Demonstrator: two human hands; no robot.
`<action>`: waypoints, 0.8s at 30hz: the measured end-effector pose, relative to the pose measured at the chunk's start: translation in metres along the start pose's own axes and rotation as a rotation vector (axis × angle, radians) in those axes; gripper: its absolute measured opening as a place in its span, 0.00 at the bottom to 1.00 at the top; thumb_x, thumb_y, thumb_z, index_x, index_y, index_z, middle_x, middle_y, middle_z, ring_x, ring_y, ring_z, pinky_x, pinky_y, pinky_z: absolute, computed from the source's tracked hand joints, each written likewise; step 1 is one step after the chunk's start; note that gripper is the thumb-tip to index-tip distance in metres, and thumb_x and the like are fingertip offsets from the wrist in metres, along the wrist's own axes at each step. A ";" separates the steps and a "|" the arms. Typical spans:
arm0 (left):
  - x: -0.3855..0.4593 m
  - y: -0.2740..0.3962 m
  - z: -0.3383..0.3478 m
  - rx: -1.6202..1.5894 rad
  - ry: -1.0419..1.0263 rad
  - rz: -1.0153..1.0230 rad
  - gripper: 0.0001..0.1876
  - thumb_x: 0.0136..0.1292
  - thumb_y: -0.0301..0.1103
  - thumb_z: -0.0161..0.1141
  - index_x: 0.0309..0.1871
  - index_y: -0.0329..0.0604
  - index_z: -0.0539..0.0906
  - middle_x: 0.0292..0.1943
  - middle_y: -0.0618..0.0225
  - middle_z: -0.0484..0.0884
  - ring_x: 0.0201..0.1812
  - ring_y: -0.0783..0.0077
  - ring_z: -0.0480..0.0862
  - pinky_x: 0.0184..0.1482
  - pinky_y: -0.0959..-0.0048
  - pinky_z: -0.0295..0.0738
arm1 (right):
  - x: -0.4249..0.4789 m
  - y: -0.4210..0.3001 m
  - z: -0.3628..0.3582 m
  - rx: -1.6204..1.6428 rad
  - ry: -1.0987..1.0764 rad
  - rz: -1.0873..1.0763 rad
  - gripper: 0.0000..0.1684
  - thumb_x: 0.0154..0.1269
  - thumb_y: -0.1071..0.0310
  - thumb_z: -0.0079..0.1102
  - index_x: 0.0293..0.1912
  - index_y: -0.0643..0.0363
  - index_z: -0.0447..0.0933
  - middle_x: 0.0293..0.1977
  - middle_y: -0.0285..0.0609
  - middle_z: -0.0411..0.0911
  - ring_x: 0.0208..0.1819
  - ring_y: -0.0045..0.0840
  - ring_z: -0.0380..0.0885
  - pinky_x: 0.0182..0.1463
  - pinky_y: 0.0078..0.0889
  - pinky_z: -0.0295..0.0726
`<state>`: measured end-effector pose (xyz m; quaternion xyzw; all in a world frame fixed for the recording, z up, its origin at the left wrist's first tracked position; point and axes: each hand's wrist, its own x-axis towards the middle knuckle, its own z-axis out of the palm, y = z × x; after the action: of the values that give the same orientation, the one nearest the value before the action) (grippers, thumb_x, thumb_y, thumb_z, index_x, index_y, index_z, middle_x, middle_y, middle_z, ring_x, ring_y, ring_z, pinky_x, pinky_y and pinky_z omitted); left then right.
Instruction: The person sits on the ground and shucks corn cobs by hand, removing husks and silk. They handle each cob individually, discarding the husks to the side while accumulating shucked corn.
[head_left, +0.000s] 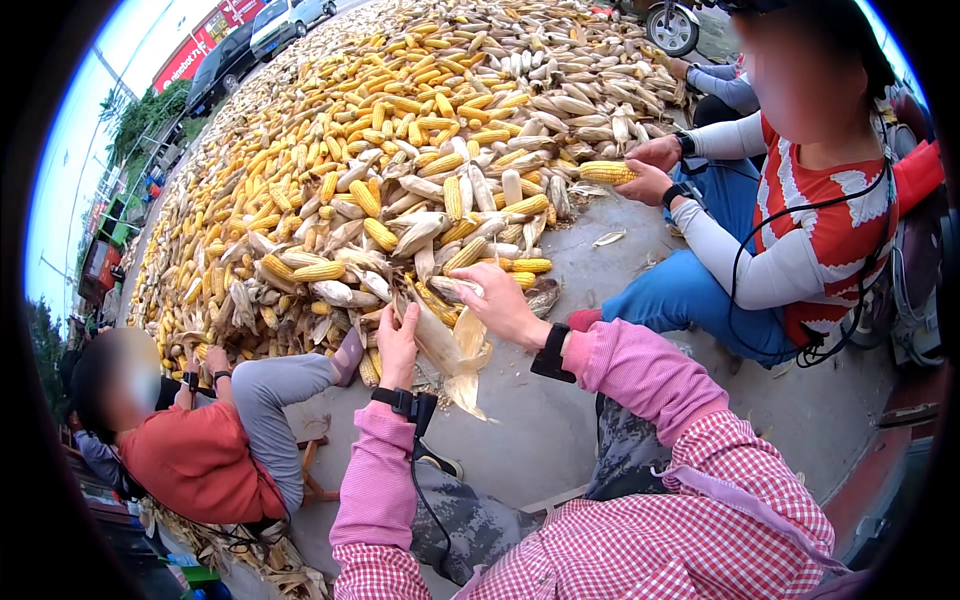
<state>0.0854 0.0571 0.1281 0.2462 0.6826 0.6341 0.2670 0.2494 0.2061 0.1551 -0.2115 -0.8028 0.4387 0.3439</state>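
My left hand (397, 345) grips dry, pale corn husk (435, 337) in front of the pile, its thumb pressed against the leaves. Loose husk leaves (472, 345) hang down toward the concrete. Between my hands an ear of corn (435, 304) shows yellow kernels; its join to the husk is partly hidden. My right hand (499, 300) is beside it, thumb and fingers closed around the end of a pale husk (456, 288). Both wrists wear black straps. Beyond my fingers rises a large pile of corn (360, 180), some ears bare and yellow, others still in husk.
To the right, a seated person (810, 180) holds a bare yellow ear (606, 172). A person in a red top (202, 465) sits at left, hands at the pile's edge. Concrete floor (517, 427) lies below my hands. Parked vehicles (221, 64) stand behind the pile.
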 end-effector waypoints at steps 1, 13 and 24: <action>0.000 0.001 0.007 0.006 -0.019 -0.009 0.21 0.70 0.40 0.65 0.59 0.37 0.77 0.46 0.71 0.83 0.45 0.81 0.79 0.49 0.78 0.74 | 0.003 0.001 0.001 0.083 -0.022 0.073 0.17 0.69 0.61 0.60 0.51 0.61 0.83 0.43 0.49 0.84 0.48 0.38 0.82 0.53 0.37 0.78; -0.015 0.017 0.027 0.063 -0.095 -0.011 0.19 0.68 0.36 0.67 0.58 0.39 0.77 0.44 0.71 0.84 0.43 0.82 0.81 0.47 0.80 0.76 | 0.006 -0.007 0.023 0.120 -0.096 0.170 0.16 0.64 0.62 0.66 0.44 0.64 0.86 0.33 0.43 0.87 0.33 0.20 0.85 0.40 0.25 0.82; -0.021 0.012 0.018 0.073 -0.099 0.006 0.20 0.66 0.36 0.69 0.57 0.40 0.77 0.42 0.70 0.85 0.40 0.82 0.82 0.43 0.80 0.77 | 0.003 0.000 0.037 0.189 -0.088 0.286 0.13 0.64 0.64 0.64 0.41 0.65 0.84 0.32 0.39 0.86 0.35 0.18 0.84 0.39 0.23 0.82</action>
<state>0.1133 0.0568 0.1402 0.2888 0.6906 0.5967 0.2892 0.2198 0.1869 0.1421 -0.2710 -0.7339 0.5657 0.2609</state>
